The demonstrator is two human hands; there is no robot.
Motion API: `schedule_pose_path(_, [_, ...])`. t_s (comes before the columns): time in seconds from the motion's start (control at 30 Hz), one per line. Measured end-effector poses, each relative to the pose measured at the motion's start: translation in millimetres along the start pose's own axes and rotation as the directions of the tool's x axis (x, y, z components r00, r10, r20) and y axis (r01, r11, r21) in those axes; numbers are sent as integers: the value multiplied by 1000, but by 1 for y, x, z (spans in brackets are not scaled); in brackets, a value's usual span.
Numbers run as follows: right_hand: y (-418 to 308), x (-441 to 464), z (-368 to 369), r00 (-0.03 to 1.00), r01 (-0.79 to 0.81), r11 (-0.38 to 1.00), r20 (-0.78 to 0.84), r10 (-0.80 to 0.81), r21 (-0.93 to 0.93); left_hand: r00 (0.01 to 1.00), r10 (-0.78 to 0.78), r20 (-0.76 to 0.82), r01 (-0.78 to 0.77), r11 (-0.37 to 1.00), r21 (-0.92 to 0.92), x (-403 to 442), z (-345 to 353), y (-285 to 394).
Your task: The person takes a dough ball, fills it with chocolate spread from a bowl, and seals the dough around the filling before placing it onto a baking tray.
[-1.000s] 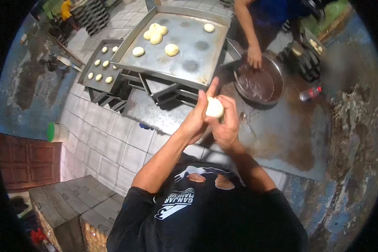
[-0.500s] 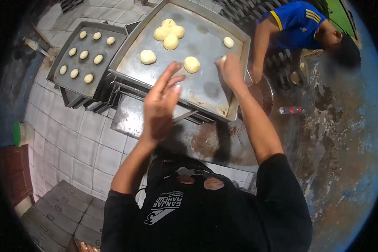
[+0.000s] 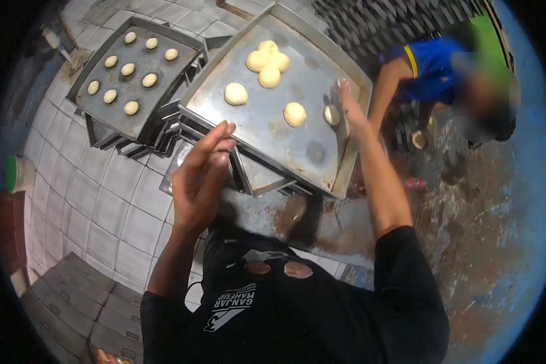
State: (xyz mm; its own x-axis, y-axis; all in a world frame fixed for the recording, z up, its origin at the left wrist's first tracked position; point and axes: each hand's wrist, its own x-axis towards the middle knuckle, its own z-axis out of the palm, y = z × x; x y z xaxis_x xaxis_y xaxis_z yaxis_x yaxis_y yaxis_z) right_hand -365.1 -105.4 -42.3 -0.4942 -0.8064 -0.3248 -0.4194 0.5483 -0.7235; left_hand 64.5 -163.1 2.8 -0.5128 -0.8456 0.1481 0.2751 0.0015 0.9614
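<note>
My right hand lies along the right side of a large metal tray, fingers stretched out. Just below its fingers sits one dough ball; anything under the hand is hidden. My left hand hovers by the tray's near left edge, loosely curved and holding nothing. On the tray, several pale yellow dough balls touch in a cluster. Single dough balls rest apart, one at the left and a flattened one near the middle.
A second tray with several smaller dough balls stands to the left on stacked trays. At the right a person in a blue shirt bends close by. A bottle is partly hidden behind my right arm. Grey crates sit lower left.
My left hand has drawn back from over the tray towards its near left edge. My right hand has shifted farther along the tray's right side, uncovering a dough ball. The view has shifted.
</note>
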Motion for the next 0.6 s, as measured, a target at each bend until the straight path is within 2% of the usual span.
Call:
schedule_pose_path(0.07, [-14,6,10,998,-14,960,-59,-3,-280,999,-51,-1,51,998,33,-3,-4,0])
schedule_pose_path(0.17, [-17,24,31,984,-88,786,-178,-28,-612,998,-60,3,60,998,29,-8,-9,-1])
schedule_pose_path(0.2, [3,46,13,997,-9,965,-81,-13,-262,997,-73,-25,74,996,54,-11,-10,0])
schedule_pose_path(0.27, [2,36,-18,996,-41,987,83,28,158,999,-44,-10,45,994,102,-18,-8,-6])
schedule_pose_path(0.3, [-33,22,-30,985,-88,982,160,61,167,1000,13,-19,-11,990,141,-15,-6,-10])
schedule_pose_path(0.33, [-36,17,-25,986,-83,981,157,56,173,997,63,-54,-58,993,105,-15,3,-12])
schedule_pose_path(0.37, [-36,14,-13,983,42,996,173,-55,79,996,71,-45,-66,992,110,-17,10,-13])
schedule_pose_path(0.4, [-40,10,2,967,169,986,194,-163,-13,999,10,-33,-6,993,117,-19,19,-13])
schedule_pose_path(0.43, [-41,-6,38,949,311,922,24,-314,-232,999,-50,-18,51,991,127,-21,28,-13])
schedule_pose_path(0.47, [-42,-18,56,905,424,814,152,-398,-397,999,-49,-6,50,992,118,-25,39,-17])
schedule_pose_path(0.5, [-55,-39,66,939,334,808,92,-333,-485,999,-46,16,44,991,128,-30,49,-17])
schedule_pose_path(0.57, [-54,-80,64,944,294,923,-74,-320,-247,989,-146,14,143,980,137,-43,68,-21])
schedule_pose_path(0.6, [-53,-106,65,946,283,930,-94,-311,-233,997,-79,9,76,978,197,-50,79,-33])
